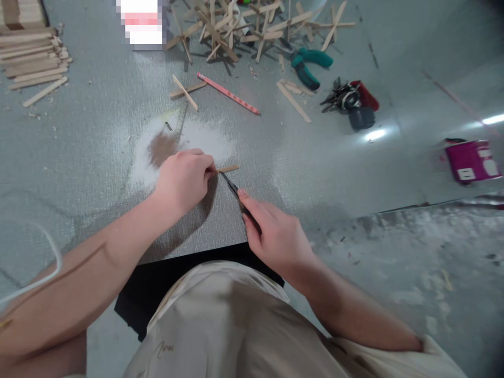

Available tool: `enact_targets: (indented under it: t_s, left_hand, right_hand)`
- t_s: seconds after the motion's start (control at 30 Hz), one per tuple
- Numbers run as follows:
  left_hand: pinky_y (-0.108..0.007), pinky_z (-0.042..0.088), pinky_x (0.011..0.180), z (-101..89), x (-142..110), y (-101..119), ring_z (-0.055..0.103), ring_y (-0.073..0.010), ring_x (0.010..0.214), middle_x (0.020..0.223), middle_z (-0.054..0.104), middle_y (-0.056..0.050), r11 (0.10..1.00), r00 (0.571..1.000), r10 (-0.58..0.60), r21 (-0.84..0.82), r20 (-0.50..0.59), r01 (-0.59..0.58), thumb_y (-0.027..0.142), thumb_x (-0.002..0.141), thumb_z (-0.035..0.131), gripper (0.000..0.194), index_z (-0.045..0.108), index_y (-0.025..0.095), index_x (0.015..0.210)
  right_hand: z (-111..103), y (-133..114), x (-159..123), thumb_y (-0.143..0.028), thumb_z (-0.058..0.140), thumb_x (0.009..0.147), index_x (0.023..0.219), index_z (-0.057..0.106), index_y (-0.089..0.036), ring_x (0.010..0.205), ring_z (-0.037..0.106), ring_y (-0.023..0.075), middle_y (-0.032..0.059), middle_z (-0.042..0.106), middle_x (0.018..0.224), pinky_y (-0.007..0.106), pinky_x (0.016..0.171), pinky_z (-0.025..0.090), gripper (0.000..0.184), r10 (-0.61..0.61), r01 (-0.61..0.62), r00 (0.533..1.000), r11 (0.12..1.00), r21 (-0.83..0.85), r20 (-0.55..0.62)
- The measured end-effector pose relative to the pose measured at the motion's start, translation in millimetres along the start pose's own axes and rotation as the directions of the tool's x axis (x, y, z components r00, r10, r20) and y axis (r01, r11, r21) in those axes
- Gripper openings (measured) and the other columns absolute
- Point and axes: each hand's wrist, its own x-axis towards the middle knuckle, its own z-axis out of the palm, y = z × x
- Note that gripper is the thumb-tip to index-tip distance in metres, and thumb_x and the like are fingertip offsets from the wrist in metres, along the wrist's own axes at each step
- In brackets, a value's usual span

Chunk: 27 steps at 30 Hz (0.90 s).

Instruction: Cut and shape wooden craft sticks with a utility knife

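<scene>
My left hand (184, 181) is closed on a short wooden stick (228, 169), pinning it flat on the grey mat (98, 131); one rounded end pokes out to the right of my fingers. My right hand (271, 233) grips a dark craft knife (230, 185). Its blade tip touches the stick just beside my left fingers.
A pile of glued stick crosses (244, 26) lies at the top, with a stack of plain sticks (31, 58) at top left. A pink pencil (228, 93), teal pliers (309, 65), a red and black tool (354, 102) and a purple container (470, 160) are on the floor.
</scene>
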Motion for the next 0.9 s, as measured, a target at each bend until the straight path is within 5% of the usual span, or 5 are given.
enact_targets:
  t_s: [0.9]
  left_hand:
    - [-0.034, 0.048, 0.073, -1.7, 1.9, 4.3, 0.073, -0.0222, 0.09, 0.102, 0.08, -0.003, 0.999, 0.999, 0.0, 0.054, 0.035, -0.002, 0.013, 0.095, 0.056, 0.022, 0.077, 0.021, 0.093]
  right_hand:
    - [0.0, -1.5, 3.1, -0.008, 0.048, 0.098, 0.143, 0.064, -0.013, 0.063, 0.064, 0.0139, 0.0075, 0.076, 0.087, 0.024, 0.054, 0.05, 0.048, -0.021, 0.02, 1.0, 0.999, 0.025, 0.017]
